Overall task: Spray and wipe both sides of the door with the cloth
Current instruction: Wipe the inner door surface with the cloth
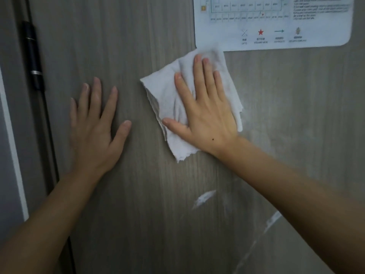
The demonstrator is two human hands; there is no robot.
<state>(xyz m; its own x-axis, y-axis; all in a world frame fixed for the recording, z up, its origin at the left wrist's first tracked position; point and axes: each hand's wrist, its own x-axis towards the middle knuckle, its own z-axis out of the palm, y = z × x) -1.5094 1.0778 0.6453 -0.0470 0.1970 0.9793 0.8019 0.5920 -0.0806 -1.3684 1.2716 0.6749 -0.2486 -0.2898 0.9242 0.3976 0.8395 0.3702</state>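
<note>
- Head view: the right hand (205,113) lies flat, fingers straight, pressing the white cloth (167,107) against the grey wood-grain door (138,194), just below a floor-plan notice (276,22).
- The left hand (96,125) rests flat, fingers spread, on the bare door near the black hinge (32,54).
- Pale wet streaks (204,197) show lower down.

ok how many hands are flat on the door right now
2. The left hand rests bare on the door near the hinge; the right hand presses the cloth below the notice.

Door (138,194) looks like grey wood-grain laminate, smooth, with wet shiny streaks. Cloth (167,95) is soft white fabric, frayed edges. Glossy paper sign (276,26) far right; shiny black hinge (32,56) left.
</note>
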